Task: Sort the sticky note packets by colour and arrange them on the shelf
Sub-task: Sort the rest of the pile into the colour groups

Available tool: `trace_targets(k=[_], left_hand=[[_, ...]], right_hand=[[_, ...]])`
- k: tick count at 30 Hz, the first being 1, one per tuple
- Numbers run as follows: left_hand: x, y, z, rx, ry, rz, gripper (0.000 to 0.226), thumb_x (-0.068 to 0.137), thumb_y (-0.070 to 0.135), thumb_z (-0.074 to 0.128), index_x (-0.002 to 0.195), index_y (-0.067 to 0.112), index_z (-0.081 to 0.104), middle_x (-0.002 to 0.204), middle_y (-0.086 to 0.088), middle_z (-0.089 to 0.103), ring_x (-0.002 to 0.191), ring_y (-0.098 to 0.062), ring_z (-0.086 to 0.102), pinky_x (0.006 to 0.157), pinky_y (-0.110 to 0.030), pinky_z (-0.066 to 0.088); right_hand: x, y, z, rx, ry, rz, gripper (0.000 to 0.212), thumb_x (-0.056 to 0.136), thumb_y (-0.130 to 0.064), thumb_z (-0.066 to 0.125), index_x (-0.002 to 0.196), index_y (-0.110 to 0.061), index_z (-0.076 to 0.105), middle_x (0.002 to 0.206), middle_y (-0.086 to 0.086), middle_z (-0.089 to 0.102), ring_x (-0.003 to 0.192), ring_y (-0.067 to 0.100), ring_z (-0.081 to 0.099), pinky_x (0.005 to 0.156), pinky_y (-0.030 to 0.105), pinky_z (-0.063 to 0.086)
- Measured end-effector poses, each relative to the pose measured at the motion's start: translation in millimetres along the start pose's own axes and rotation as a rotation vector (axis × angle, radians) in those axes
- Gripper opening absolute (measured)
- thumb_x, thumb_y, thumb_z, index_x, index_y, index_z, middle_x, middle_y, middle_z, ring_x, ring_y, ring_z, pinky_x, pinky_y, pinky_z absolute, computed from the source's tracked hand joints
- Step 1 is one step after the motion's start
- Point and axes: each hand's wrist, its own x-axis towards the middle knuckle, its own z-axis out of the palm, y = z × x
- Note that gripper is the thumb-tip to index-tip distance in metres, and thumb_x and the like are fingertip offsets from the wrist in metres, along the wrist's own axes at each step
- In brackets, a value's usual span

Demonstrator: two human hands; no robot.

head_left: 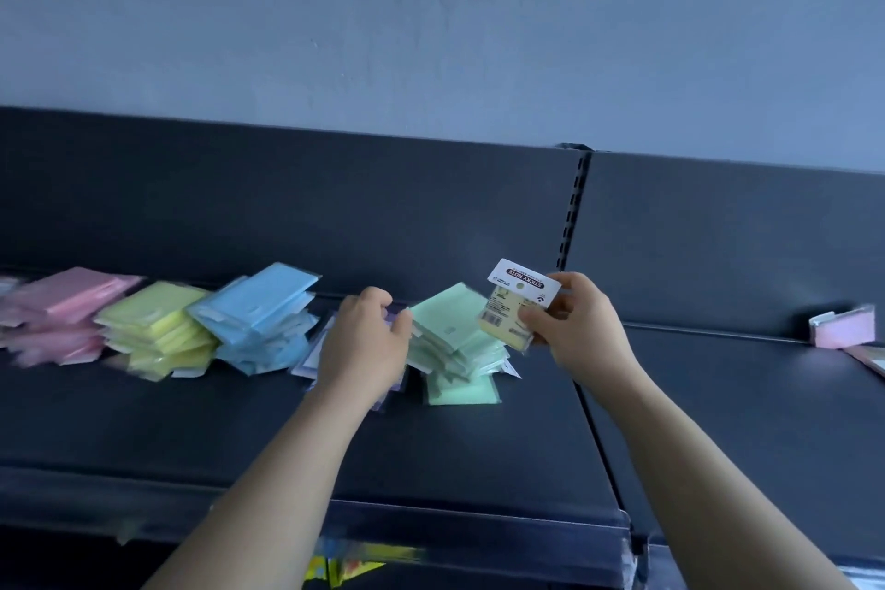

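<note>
Pale yellow sticky note packet (513, 312) pinched between thumb and fingers of right hand (577, 326), raised just beside green pile (455, 343) on dark shelf (479, 455). Left hand (364, 345) curled over purple packets (309, 357); gripping or merely touching, impossible to tell. Further left, side by side: blue pile (258, 321), yellow pile (153, 326), pink pile (57, 316).

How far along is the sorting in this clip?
Done: pink pile, yellow pile, blue pile and green pile sit side by side on the shelf. In hand: the right hand pinches a pale yellow packet; the left hand is over a purple pile, its grip unclear. Left: placing that packet, and a pink item lying apart at far right.
</note>
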Motion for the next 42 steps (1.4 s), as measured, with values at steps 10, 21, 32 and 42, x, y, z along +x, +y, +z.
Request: trace_targets(k=[10,21,32,42], left_hand=[[-19.1,-34.8,-53.0,-0.334,-0.026,0.043,0.021,0.092,0.034,0.061,0.103,0.018,0.069,0.089,0.007,0.071,0.083,-0.009,0.066,0.079,-0.031,0.054],[41.6,-147.3,-152.9,-0.474,0.166,-0.138,0.012,0.090,0.019,0.066,0.099,0.012,0.065,0.079,-0.001,0.070,0.063,-0.012,0.065,0.066,-0.032,0.058],[102.6,-229.0,-190.6,-0.192,0.159,-0.203,0.010,0.094,0.024,0.060,0.095,0.015,0.065,0.081,0.001,0.069,0.073,-0.016,0.064,0.064,-0.032,0.052],[106.6,-231.5,-185.4,0.100,0.145,0.175,0.014,0.084,0.014,0.071,0.096,0.021,0.070,0.093,0.012,0.063,0.083,-0.008,0.061,0.069,-0.024,0.050]], right_hand=[[-19.7,-45.2,95.9,0.049,-0.228,-0.105,0.033,0.085,-0.017,0.071,0.113,-0.020,0.054,0.097,-0.005,0.067,0.070,0.011,0.071,0.061,0.030,0.058],[-7.6,-105.7,242.3,-0.187,-0.327,-0.276,0.008,0.089,-0.023,0.063,0.093,-0.020,0.068,0.066,-0.010,0.059,0.043,0.003,0.046,0.044,0.016,0.037],[8.1,-126.7,320.0,-0.480,-0.314,-0.273,0.038,0.093,-0.019,0.058,0.130,-0.013,0.057,0.129,0.003,0.059,0.118,0.018,0.053,0.095,0.025,0.041],[5.0,-117.5,312.2,-0.385,-0.178,-0.224,0.035,0.093,-0.022,0.059,0.127,-0.014,0.059,0.127,-0.003,0.061,0.118,0.010,0.055,0.086,0.015,0.035]])
